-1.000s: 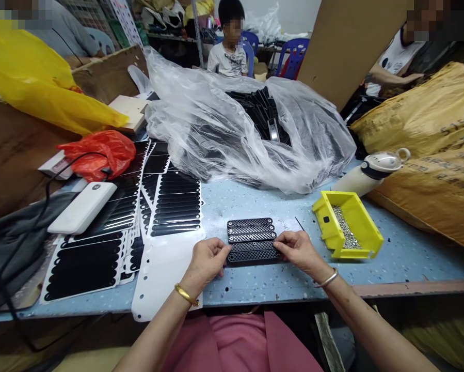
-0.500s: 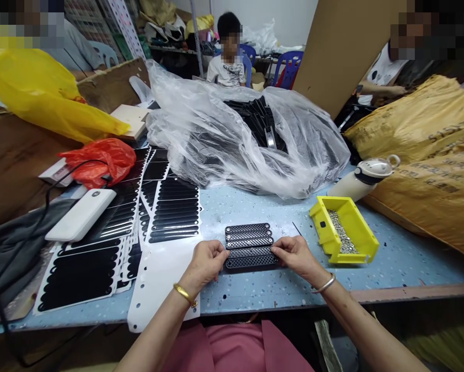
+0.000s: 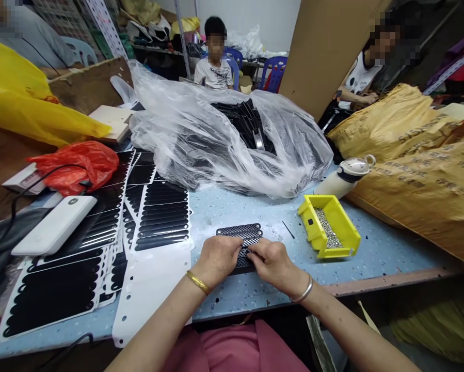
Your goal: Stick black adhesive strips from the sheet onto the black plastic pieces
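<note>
Several black strips [image 3: 238, 230] with a crosshatched surface and small screws or rivets at their ends lie side by side in front of me. My left hand [image 3: 221, 260] is over their left half, thumb and fingers pinched together. Close beside it, my right hand [image 3: 270, 262] is over the right half, its fingers also pinched. The fingertips nearly meet above the middle of the strips, and what they pinch is hidden. Right of the hands, a yellow bin [image 3: 330, 227] holds many small metal pieces [image 3: 326, 228].
Sheets of black adhesive strips [image 3: 162, 217] and a white power bank [image 3: 56, 225] lie to the left. A clear plastic bag [image 3: 201, 144] of black parts spreads behind. A bottle [image 3: 338, 178] and yellow sacks [image 3: 410, 175] stand right. A thin black stick [image 3: 288, 229] lies near the bin.
My hands have moved from the two ends of the strips inward to their middle, with fingers pinched close together. The camera view has shifted a little to the right.
</note>
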`<action>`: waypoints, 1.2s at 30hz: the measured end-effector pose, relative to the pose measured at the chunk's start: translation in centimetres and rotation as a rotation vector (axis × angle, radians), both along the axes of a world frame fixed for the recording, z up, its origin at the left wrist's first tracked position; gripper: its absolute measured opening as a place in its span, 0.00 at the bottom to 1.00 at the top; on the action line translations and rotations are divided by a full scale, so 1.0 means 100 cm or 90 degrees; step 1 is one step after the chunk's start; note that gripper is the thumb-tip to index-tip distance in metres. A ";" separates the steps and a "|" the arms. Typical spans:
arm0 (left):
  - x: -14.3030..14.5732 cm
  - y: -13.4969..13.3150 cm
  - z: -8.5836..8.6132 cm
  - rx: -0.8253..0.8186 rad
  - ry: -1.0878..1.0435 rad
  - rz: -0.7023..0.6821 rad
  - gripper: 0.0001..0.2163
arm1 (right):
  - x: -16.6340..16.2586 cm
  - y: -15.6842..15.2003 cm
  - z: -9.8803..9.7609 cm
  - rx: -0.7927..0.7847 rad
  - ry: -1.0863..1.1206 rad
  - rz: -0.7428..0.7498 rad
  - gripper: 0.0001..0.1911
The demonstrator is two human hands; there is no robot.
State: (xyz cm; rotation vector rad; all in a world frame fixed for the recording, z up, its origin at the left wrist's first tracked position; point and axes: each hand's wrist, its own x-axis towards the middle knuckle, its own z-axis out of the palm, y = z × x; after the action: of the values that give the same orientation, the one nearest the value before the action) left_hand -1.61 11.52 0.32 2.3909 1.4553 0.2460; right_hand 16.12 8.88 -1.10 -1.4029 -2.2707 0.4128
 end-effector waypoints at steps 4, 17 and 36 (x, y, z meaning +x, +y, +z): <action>0.001 0.002 -0.002 -0.010 -0.002 -0.007 0.12 | -0.014 0.007 -0.001 -0.039 -0.111 0.005 0.08; -0.025 -0.058 -0.029 0.040 -0.201 0.080 0.11 | 0.015 -0.019 -0.004 -0.042 -0.003 -0.019 0.08; -0.029 -0.063 -0.027 -0.246 -0.559 0.400 0.12 | 0.020 -0.022 -0.016 -0.231 0.181 -0.335 0.22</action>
State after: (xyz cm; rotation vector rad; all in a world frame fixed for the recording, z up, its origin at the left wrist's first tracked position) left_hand -4.51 5.17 -2.42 1.1894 1.5283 0.9196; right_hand 18.08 6.67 -2.69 -1.9047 -1.5732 0.8089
